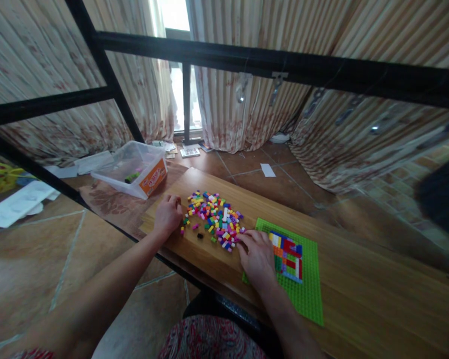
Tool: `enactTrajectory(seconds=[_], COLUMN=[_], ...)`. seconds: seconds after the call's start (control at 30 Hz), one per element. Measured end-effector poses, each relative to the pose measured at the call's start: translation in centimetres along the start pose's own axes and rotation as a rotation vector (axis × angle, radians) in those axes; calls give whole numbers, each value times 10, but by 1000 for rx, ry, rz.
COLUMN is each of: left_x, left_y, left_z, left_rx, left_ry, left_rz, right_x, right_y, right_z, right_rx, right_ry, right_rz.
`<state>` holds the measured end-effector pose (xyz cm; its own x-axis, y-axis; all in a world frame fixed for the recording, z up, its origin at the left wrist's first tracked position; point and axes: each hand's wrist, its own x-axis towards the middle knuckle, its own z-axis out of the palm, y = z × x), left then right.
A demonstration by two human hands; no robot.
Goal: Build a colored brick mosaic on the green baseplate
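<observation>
A heap of small coloured toy bricks (217, 215) lies loose on a long wooden bench top. At the heap's left edge rests my left hand (168, 214), its fingers curled in; what they hold, if anything, is hidden. My right hand (257, 254) reaches over the left side of a green baseplate (310, 294), with its fingertips bent together on a pinkish brick at the heap's right edge. Part of the baseplate is behind that hand. On the plate sits a flat build of joined bricks (287, 257) in red, blue, orange, white and other colours.
A clear plastic tub (129, 169) with an orange label and a few green pieces inside stands beyond the bench's left end. A black metal frame (247, 56) crosses in front of striped curtains (232, 109). Papers (268, 170) lie on the tiled floor.
</observation>
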<state>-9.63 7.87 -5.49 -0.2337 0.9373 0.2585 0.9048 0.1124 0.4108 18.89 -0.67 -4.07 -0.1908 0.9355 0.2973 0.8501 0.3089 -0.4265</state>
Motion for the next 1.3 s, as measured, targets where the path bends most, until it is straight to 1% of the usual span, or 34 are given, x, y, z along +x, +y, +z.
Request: enactTrajectory(seconds=[0.13, 0.23, 0.37, 0.57, 0.8, 0.97, 1.1, 1.3], left_x=[0, 0, 0, 0, 1, 1, 0, 0], left_y=[0, 0, 0, 0, -1, -1, 0, 2], left_z=[0, 0, -1, -1, 1, 1, -1, -2], left_rx=[7, 24, 24, 21, 33, 36, 33, 24], left_ry=[-6, -14, -13, -13, -7, -7, -12, -15], left_rz=[-8, -7, -6, 4, 2, 16, 10, -10], right_x=[-6, -9, 3, 21, 18, 22, 25, 25], right_y=[2, 7, 9, 8, 10, 2, -3, 5], right_z=[-3, -8, -9, 2, -1, 2, 6, 0], right_rx=[3, 14, -13, -62, -57, -11, -49, -110], right_ry=[-19, -5, 3, -36, -40, -66, -92, -125], right_rz=[-13, -12, 28, 37, 75, 25, 32, 42])
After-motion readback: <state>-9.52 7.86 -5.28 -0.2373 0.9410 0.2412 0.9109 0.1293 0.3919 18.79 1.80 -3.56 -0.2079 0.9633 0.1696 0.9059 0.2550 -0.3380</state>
